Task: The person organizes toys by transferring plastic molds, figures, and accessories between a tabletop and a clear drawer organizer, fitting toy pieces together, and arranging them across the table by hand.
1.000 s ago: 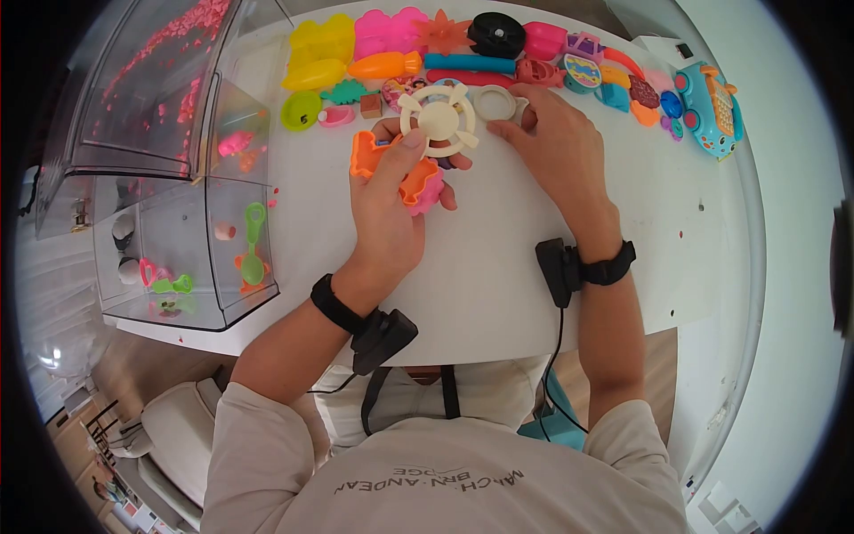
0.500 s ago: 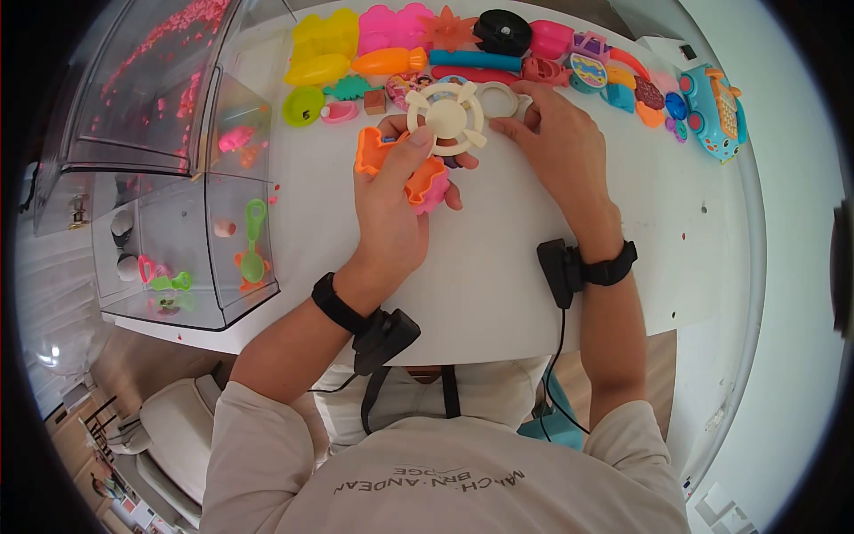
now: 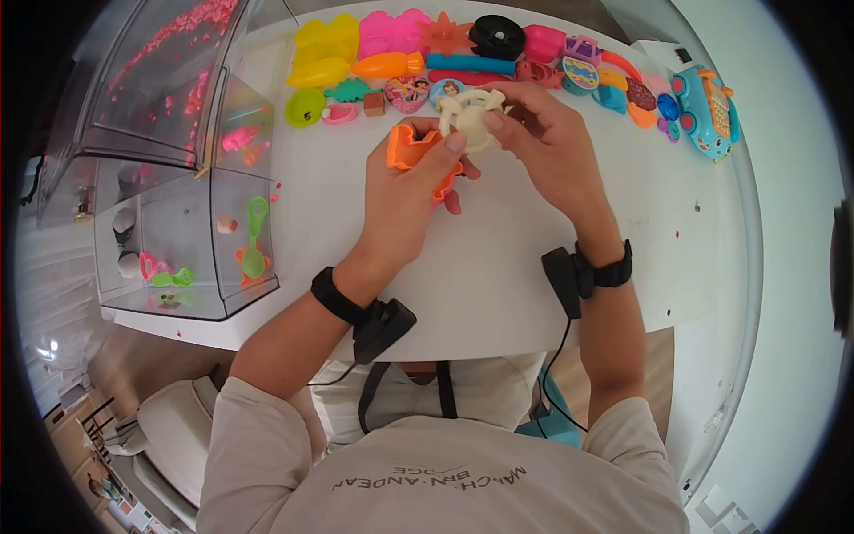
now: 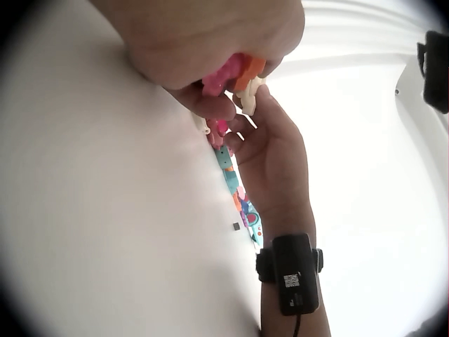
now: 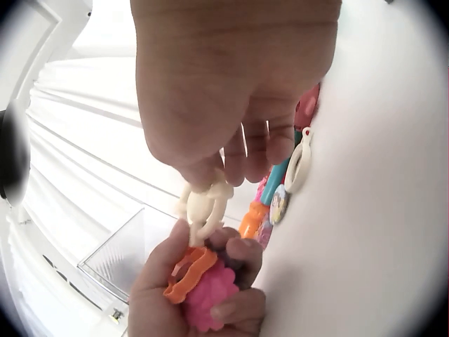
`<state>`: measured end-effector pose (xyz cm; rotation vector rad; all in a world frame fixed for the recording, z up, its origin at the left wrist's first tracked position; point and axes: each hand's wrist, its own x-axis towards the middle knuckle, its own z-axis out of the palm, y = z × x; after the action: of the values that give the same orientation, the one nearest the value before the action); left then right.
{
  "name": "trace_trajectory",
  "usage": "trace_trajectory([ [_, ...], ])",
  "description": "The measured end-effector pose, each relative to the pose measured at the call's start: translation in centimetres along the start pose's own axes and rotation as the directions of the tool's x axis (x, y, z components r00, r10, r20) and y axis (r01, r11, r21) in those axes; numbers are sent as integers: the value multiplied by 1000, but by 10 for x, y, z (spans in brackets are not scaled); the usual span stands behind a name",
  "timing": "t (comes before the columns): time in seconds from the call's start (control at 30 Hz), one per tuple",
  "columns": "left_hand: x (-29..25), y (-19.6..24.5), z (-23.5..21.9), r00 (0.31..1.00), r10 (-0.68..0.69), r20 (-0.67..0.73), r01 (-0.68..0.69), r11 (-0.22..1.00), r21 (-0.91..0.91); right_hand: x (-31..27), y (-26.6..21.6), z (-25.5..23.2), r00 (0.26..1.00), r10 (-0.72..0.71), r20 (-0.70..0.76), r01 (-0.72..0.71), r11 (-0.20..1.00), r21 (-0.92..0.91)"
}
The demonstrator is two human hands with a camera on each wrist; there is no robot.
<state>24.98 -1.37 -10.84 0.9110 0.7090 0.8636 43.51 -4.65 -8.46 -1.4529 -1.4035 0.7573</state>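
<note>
My left hand (image 3: 396,200) grips an orange cookie cutter (image 3: 406,149) with a wavy outline. A pink scalloped piece (image 5: 209,300) is held against the cutter in the same hand, seen best in the right wrist view. The left thumb tip is at the lower edge of a cream toy wheel (image 3: 470,123) with knobs around its rim. My right hand (image 3: 562,151) pinches that wheel from the other side, so it is tilted between both hands. A cream ring with a small loop (image 5: 300,163) lies on the table beyond the right hand, hidden in the head view.
Rows of toys line the far edge, including a yellow mould (image 3: 325,40), a blue roller (image 3: 471,63), a heart-shaped princess piece (image 3: 407,93) and a turquoise toy car (image 3: 707,111). A clear bin (image 3: 240,307) holding small toys stands on the left of the white table (image 3: 498,294).
My right hand has moved left from beside the cream ring to pinch the toy wheel. The left hand has shifted slightly right, and the wheel has tilted.
</note>
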Motion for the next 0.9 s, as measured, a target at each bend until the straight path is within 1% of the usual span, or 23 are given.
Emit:
trace_trajectory([
  [0.03,0,0,2,1000,6,-7,-6,1000,14,-2,-1,-1,994,110,22,-111,989,94],
  [0.07,-1,-1,3,1000,13,-6,-13,1000,9,-3,0,-7,994,104,23,-105,991,88],
  [0.13,0,-1,2,1000,21,9,-21,1000,10,-6,5,-25,991,100,89,-119,960,252],
  [0.17,1,-1,0,999,29,14,-29,999,16,-8,8,-39,992,90,84,-109,961,254],
  [0.23,2,-2,0,999,34,27,-35,999,34,-14,14,-68,981,170,96,-168,985,-24],
  [0.27,2,-2,0,999,38,27,-39,999,34,-13,18,-72,981,166,97,-164,986,-24],
  [0.3,2,-2,0,999,38,23,-38,999,36,-12,20,-77,982,181,62,-170,974,-150],
  [0.37,3,-3,1,999,29,28,-30,999,44,-13,24,-84,978,206,-17,-196,900,-390],
  [0.4,2,-2,2,999,33,22,-34,998,45,-14,26,-83,977,211,-24,-203,900,-387],
  [0.47,3,-3,1,1000,25,20,-26,998,49,-15,28,-77,984,93,-154,-163,819,-551],
  [0.5,3,-3,1,999,37,15,-38,998,49,-17,31,-79,982,102,-158,-173,818,-548],
  [0.57,2,-5,1,999,47,8,-47,998,48,-20,35,-83,992,-18,-125,-73,721,-689],
  [0.6,2,-5,1,999,47,4,-47,998,50,-20,34,-83,992,-16,-125,-75,722,-688],
  [0.67,2,-4,1,999,47,0,-47,998,52,-21,27,-83,994,96,-51,-104,700,-707],
  [0.8,2,-4,1,999,40,7,-40,999,35,-20,24,-77,992,117,-40,-112,708,-697],
  [0.9,1,-3,1,999,40,4,-40,999,32,-21,19,-75,989,150,-6,-111,704,-701],
])
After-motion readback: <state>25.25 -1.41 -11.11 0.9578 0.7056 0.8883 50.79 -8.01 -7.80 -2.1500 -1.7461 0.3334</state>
